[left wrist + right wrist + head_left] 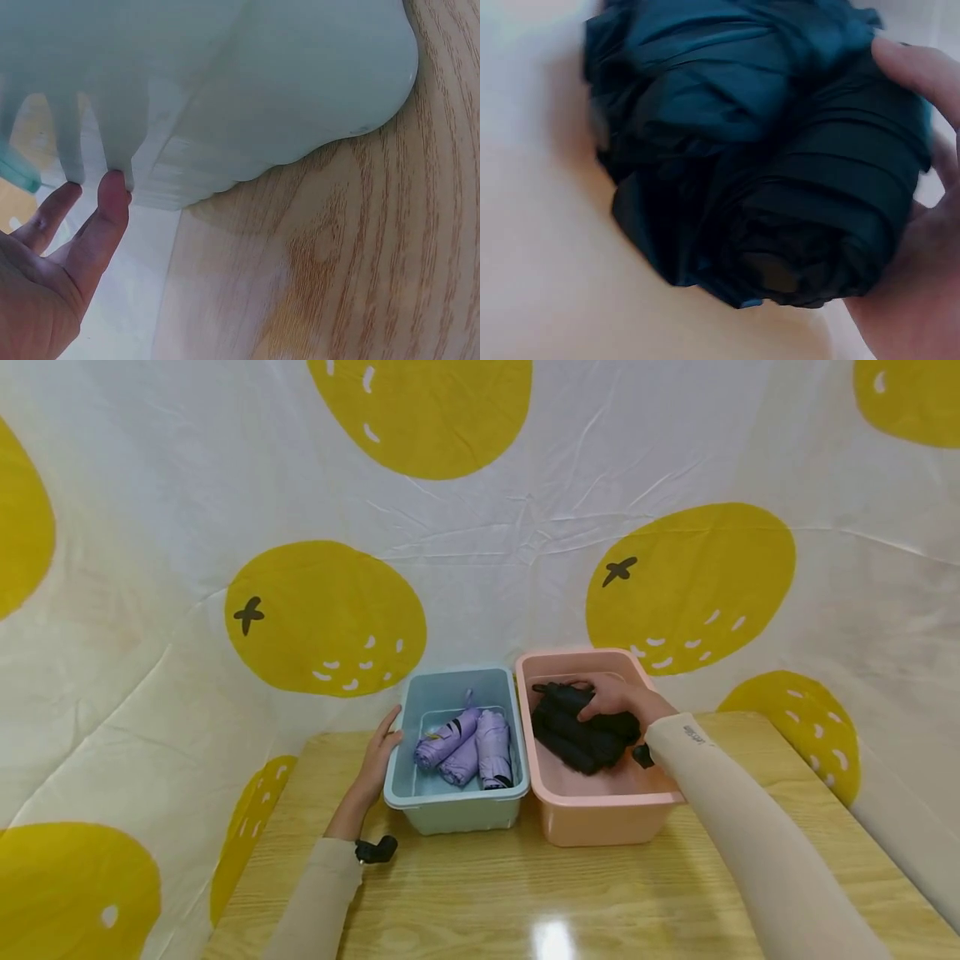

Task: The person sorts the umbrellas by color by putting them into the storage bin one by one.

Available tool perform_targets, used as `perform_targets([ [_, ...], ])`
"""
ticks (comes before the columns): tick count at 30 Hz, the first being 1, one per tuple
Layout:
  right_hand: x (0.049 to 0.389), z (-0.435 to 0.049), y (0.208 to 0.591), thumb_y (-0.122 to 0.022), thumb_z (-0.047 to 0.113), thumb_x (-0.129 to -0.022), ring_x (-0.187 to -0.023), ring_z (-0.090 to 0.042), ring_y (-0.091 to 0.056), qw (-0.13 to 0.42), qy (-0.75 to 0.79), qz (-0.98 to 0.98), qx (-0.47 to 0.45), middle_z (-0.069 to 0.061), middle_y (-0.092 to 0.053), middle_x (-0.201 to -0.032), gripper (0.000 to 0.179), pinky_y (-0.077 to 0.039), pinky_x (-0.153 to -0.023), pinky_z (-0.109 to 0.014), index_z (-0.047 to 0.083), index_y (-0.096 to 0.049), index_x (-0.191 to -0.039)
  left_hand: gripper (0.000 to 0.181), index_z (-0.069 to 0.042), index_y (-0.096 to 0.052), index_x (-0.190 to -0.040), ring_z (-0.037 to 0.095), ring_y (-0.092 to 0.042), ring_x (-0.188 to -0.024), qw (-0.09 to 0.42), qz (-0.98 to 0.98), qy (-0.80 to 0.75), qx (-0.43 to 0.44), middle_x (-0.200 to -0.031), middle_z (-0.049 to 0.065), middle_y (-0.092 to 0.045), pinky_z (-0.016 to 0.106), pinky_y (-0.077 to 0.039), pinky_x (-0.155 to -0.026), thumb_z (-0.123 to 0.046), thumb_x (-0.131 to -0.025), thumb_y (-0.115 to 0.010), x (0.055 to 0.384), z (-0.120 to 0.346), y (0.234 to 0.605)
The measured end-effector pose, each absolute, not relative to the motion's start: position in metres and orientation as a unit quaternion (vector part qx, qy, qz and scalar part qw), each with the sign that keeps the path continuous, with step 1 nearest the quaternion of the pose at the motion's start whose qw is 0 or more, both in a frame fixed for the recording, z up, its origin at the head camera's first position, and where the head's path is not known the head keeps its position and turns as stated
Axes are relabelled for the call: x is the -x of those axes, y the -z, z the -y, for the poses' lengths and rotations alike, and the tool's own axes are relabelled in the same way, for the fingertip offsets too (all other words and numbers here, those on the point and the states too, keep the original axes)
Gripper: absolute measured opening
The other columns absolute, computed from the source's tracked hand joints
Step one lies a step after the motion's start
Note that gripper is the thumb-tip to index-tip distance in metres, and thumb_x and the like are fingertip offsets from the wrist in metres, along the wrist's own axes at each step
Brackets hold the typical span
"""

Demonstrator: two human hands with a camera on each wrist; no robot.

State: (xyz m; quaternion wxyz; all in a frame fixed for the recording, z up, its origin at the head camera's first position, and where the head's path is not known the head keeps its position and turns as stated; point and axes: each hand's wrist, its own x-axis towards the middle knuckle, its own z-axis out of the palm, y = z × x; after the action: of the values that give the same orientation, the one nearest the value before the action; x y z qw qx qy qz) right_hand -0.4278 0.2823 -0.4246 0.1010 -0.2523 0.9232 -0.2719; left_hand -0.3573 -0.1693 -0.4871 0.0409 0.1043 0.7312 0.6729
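My left hand (377, 760) rests against the outer left side of a light blue plastic bin (465, 817), fingers extended. In the left wrist view its fingertips touch the bin wall (247, 75) under the rim. Three folded purple umbrellas, one of them standing lengthwise at the right (493, 743), lie inside that bin. Reaching into the pink bin (600, 825), my right hand (609, 695) grips a folded black umbrella (832, 180), thumb on one side and fingers round the other. More black umbrellas (577, 747) lie bunched against it, partly covered by the hand.
Both bins stand side by side on a wood-grain table (480, 893). Behind them hangs a white cloth (495, 602) printed with large yellow fruit. Small black wrist cameras (377, 849) sit on both wrists.
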Motion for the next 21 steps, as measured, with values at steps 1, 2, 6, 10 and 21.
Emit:
perform_targets([
  [1, 0.428, -0.282, 0.423, -0.082, 0.008, -0.076, -0.121, -0.033, -0.047, 0.111, 0.285, -0.921, 0.242, -0.017, -0.052, -0.137, 0.072, -0.036, -0.103, -0.051, 0.002, -0.049, -0.14, 0.054, -0.015, -0.022, -0.156, 0.043, -0.042, -0.125, 0.039, -0.733, -0.671, -0.105, -0.145, 0.031, -0.034, 0.047, -0.041, -0.097, -0.017, -0.105, -0.038, 0.357, 0.17, 0.488],
  [2, 0.428, -0.282, 0.421, -0.081, 0.009, -0.078, -0.121, -0.034, -0.048, 0.119, 0.298, -0.917, 0.235, -0.018, -0.052, -0.137, 0.07, -0.037, -0.103, -0.051, 0.001, -0.049, -0.14, 0.055, -0.014, -0.021, -0.156, 0.043, -0.042, -0.124, 0.038, -0.734, -0.669, -0.106, -0.145, 0.031, -0.034, 0.047, -0.042, -0.097, -0.017, -0.105, -0.038, 0.358, 0.17, 0.488],
  [6, 0.429, -0.283, 0.414, -0.078, 0.011, -0.083, -0.121, -0.038, -0.05, 0.126, 0.332, -0.912, 0.207, -0.022, -0.052, -0.134, 0.064, -0.04, -0.1, -0.052, -0.002, -0.049, -0.138, 0.054, -0.014, -0.021, -0.156, 0.042, -0.042, -0.125, 0.036, -0.738, -0.666, -0.108, -0.147, 0.03, -0.033, 0.049, -0.041, -0.098, -0.018, -0.105, -0.038, 0.356, 0.169, 0.487],
  [10, 0.427, -0.288, 0.406, -0.075, 0.013, -0.086, -0.122, -0.04, -0.048, 0.111, 0.366, -0.91, 0.161, -0.025, -0.051, -0.134, 0.058, -0.043, -0.097, -0.052, -0.002, -0.051, -0.137, 0.054, -0.014, -0.02, -0.156, 0.044, -0.039, -0.127, 0.037, -0.737, -0.666, -0.112, -0.15, 0.028, -0.029, 0.052, -0.038, -0.1, -0.018, -0.105, -0.037, 0.355, 0.168, 0.485],
  [21, 0.41, -0.282, 0.362, -0.063, 0.018, -0.095, -0.117, -0.04, -0.05, 0.132, 0.393, -0.898, 0.148, -0.026, -0.049, -0.134, 0.052, -0.044, -0.095, -0.052, -0.001, -0.044, -0.14, 0.054, -0.013, -0.019, -0.156, 0.045, -0.04, -0.126, 0.037, -0.744, -0.659, -0.107, -0.147, 0.031, -0.031, 0.053, -0.037, -0.101, -0.019, -0.106, -0.036, 0.352, 0.168, 0.483],
])
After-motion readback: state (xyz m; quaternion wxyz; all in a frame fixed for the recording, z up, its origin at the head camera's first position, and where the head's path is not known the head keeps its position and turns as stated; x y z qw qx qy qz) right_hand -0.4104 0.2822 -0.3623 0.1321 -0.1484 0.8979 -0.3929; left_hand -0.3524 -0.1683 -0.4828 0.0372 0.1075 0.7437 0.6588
